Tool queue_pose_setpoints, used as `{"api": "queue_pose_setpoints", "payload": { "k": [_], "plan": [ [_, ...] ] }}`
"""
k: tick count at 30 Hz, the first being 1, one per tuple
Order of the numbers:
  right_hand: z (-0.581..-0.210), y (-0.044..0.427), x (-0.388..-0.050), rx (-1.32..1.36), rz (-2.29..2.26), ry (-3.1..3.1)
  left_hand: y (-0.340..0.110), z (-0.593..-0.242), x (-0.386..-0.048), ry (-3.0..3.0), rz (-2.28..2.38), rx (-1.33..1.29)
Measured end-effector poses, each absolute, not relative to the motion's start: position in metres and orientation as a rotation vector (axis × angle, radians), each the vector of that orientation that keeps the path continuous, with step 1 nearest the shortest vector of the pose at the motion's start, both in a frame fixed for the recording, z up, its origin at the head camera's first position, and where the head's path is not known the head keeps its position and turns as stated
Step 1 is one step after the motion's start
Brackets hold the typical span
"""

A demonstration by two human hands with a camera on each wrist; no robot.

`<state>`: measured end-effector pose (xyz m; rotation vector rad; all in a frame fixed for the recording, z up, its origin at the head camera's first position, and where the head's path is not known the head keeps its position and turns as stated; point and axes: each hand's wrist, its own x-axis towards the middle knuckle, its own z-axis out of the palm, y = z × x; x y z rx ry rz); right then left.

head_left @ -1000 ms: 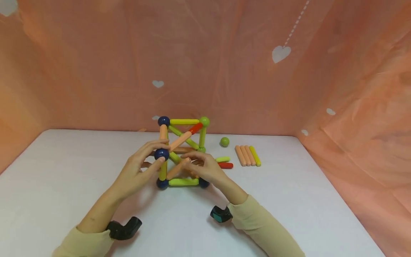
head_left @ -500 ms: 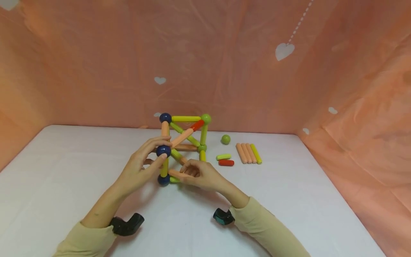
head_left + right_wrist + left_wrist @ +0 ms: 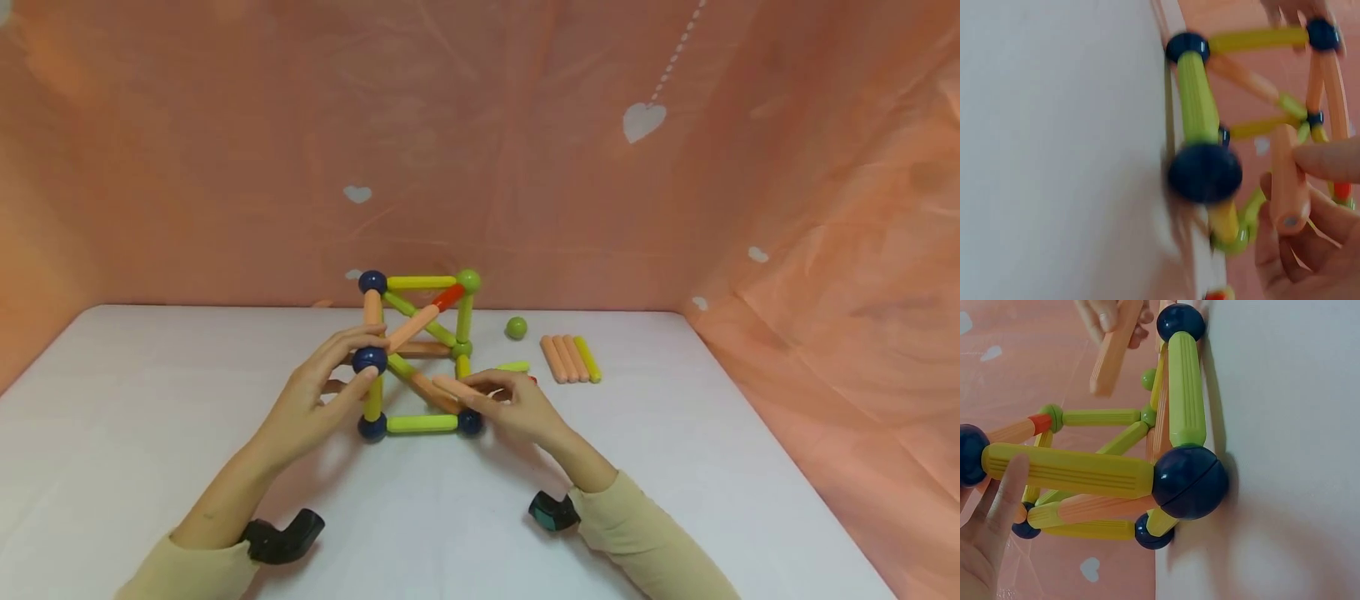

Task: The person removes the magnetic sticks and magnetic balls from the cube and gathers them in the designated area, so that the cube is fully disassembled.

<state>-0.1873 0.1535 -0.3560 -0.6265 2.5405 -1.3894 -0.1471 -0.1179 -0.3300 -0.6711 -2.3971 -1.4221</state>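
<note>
A box-shaped frame of magnetic rods and balls stands on the table, with a lime rod [image 3: 422, 424] along its lower front edge. My left hand [image 3: 318, 392] holds the dark blue ball [image 3: 370, 361] at the upper front left corner between thumb and fingers. In the left wrist view, one finger touches the upright yellow rod [image 3: 1072, 470] below that ball. My right hand [image 3: 521, 408] pinches a loose peach rod [image 3: 1288, 181] between thumb and fingers, its metal-tipped end showing in the right wrist view. It is just above the lower right dark blue ball [image 3: 470, 422].
Right of the frame lie a green ball [image 3: 516, 327], several peach rods [image 3: 564, 359] and a yellow rod [image 3: 588, 359] in a row. A short lime rod [image 3: 514, 367] is partly behind my right hand. An orange cloth [image 3: 480, 167] hangs behind the white table [image 3: 187, 375].
My right hand has moved right with the peach rod, away from the lower left blue ball. The lower right ball, hidden half a second ago, shows again. My left hand keeps its hold.
</note>
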Motion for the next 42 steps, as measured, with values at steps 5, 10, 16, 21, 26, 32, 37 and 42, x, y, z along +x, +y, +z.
{"api": "queue_pose_setpoints", "payload": {
  "k": [5, 10, 16, 21, 26, 32, 37, 42],
  "plan": [
    [-0.360, 0.180, -0.196, -0.404, -1.584, 2.478, -0.119, -0.330, -0.147, -2.379, -1.414, -0.675],
    [-0.360, 0.200, -0.204, -0.135, -1.674, 2.491, -0.116, -0.331, -0.146, -2.341, -1.424, -0.671],
    [-0.357, 0.226, -0.220, 0.200, -1.766, 2.537, -0.114, -0.332, -0.145, -2.307, -1.447, -0.657],
    [-0.356, 0.245, -0.233, 0.353, -1.812, 2.520, -0.113, -0.333, -0.146, -2.298, -1.449, -0.642],
    [-0.354, 0.258, -0.240, 0.458, -1.832, 2.507, -0.113, -0.333, -0.147, -2.314, -1.467, -0.620],
    [-0.356, 0.266, -0.246, 0.544, -1.790, 2.545, -0.114, -0.333, -0.148, -2.327, -1.473, -0.606],
    [-0.364, 0.273, -0.246, 0.569, -1.666, 2.641, -0.114, -0.332, -0.148, -2.323, -1.482, -0.619],
    [-0.371, 0.277, -0.248, 0.626, -1.656, 2.609, -0.114, -0.331, -0.147, -2.313, -1.492, -0.632]
  ]
}}
